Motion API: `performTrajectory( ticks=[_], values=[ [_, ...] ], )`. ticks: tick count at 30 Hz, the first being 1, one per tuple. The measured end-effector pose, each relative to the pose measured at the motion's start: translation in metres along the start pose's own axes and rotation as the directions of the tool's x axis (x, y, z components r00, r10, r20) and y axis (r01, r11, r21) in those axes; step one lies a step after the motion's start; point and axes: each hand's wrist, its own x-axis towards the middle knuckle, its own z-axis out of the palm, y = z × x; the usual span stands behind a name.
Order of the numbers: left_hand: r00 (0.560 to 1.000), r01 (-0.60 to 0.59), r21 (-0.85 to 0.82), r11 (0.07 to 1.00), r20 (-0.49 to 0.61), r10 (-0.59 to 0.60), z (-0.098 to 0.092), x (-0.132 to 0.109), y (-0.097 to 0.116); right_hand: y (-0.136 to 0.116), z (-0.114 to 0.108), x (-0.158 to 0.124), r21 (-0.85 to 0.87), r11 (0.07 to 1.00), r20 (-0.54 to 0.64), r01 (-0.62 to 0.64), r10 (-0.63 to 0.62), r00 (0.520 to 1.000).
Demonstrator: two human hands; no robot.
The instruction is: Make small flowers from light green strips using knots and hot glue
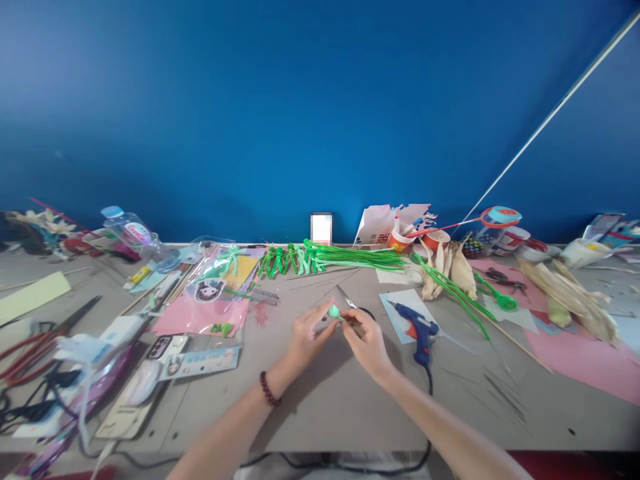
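Observation:
A small light green fuzzy piece [334,311], perhaps bent pipe cleaner, is held between both hands over the middle of the table. My left hand [313,333] pinches it from the left; a beaded bracelet circles that wrist. From the right, the fingertips of my right hand [367,339] close on its lower edge. Just behind the right hand lie scissors [349,300], partly covered by the fingers. A blue glue gun [419,329] rests on a light sheet to the right. Green pipe cleaners [357,257] lie in a bundle farther back, beside several twisted green pieces [285,260].
At left are a clear plastic bag [210,287] on pink paper, a phone [127,407], large red-handled scissors [45,350] and a bottle [133,230]. Dried husks [575,300] and paper cups [400,240] stand or lie at right. The glue gun's cord [429,413] runs over the front edge.

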Motion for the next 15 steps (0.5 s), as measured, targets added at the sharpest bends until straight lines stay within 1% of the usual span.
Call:
performTrajectory(
  ticks=[4,10,13,15],
  values=[
    [0.999,-0.031,0.053,0.998,-0.039,0.033,-0.001,0.0,-0.001,-0.001,0.0,-0.001,-0.012,0.999,0.026,0.039,-0.039,0.999],
    [0.985,-0.132,0.063,0.989,-0.105,0.138,0.0,0.001,-0.01,0.001,0.0,-0.002,-0.081,0.983,0.027,0.163,-0.161,0.987],
    [0.986,-0.135,0.026,0.99,-0.09,0.137,0.0,0.002,-0.01,0.001,0.001,-0.003,-0.092,0.974,0.011,0.205,-0.205,0.979],
    [0.99,-0.112,-0.011,0.994,-0.084,0.111,0.0,0.003,-0.008,0.001,0.001,-0.003,-0.08,0.977,0.009,0.197,-0.197,0.98]
  ],
)
